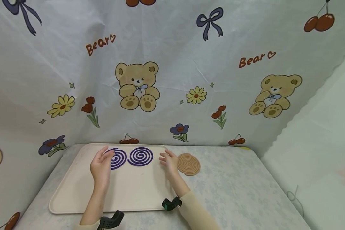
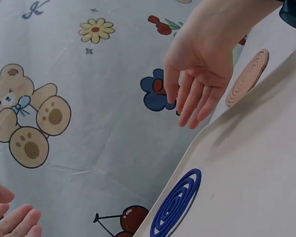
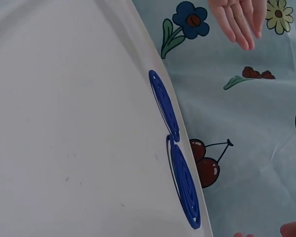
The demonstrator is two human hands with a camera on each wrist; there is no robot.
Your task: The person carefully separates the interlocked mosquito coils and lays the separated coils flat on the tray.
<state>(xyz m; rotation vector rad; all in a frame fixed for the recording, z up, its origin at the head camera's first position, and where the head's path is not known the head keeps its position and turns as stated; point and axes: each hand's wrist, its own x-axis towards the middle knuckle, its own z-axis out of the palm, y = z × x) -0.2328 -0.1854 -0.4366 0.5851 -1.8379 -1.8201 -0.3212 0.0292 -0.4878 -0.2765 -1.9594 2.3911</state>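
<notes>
Two flat blue-purple spiral coils lie side by side near the far edge of a cream tray (image 1: 138, 195). My left hand (image 1: 101, 166) hovers over the tray, partly covering the left coil (image 1: 120, 158) in the head view, and holds nothing. Between the hands, the other blue-purple coil (image 1: 141, 156) shows fully. By the tray's right edge is my right hand (image 1: 170, 163), fingers loosely bent and holding nothing. Just right of it, a light brown spiral coil (image 1: 189, 164) rests on the table. The left wrist view shows the right hand (image 2: 200, 81) raised, its fingers pointing down.
The pale mottled table (image 1: 235, 191) extends right of the tray. Behind it hangs a white cloth (image 1: 172, 73) printed with bears, flowers and cherries. A thin cord (image 1: 297, 201) hangs at the right, and each wrist wears a dark camera (image 1: 111, 220).
</notes>
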